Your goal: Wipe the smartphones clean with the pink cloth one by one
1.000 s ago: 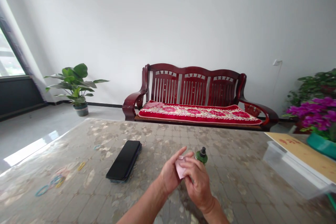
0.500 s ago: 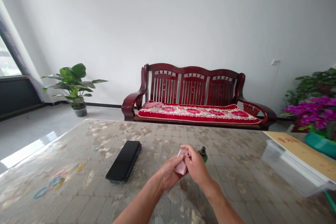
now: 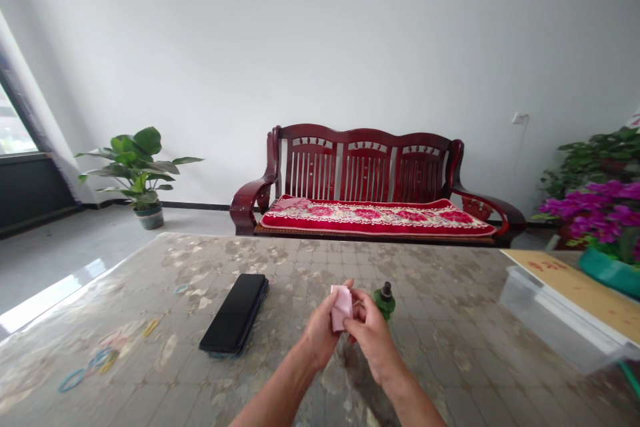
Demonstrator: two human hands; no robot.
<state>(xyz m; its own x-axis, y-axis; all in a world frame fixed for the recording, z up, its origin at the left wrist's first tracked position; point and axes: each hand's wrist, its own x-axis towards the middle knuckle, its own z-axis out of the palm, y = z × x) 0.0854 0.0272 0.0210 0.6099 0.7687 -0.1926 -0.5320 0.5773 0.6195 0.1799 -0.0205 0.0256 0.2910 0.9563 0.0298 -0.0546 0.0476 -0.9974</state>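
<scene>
Left hand and right hand are both gripping a folded pink piece, right thumb pressing near its lower right corner. It's sitting above the bench, left of the green bottle. Probably handling light, soft, easily creased, hardly slippery; cloth or paper, can't tell. Pinching opposite edges looks best. Long axis is running away from the person, far end pointing roughly towards the sofa.

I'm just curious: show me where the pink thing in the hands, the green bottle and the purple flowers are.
Pink thing (image 3: 341, 305): head view, on its upward-facing surface.
Green bottle (image 3: 385, 303): head view, on its body below the black top.
Purple flowers (image 3: 597, 210): head view, among the blooms.
</scene>
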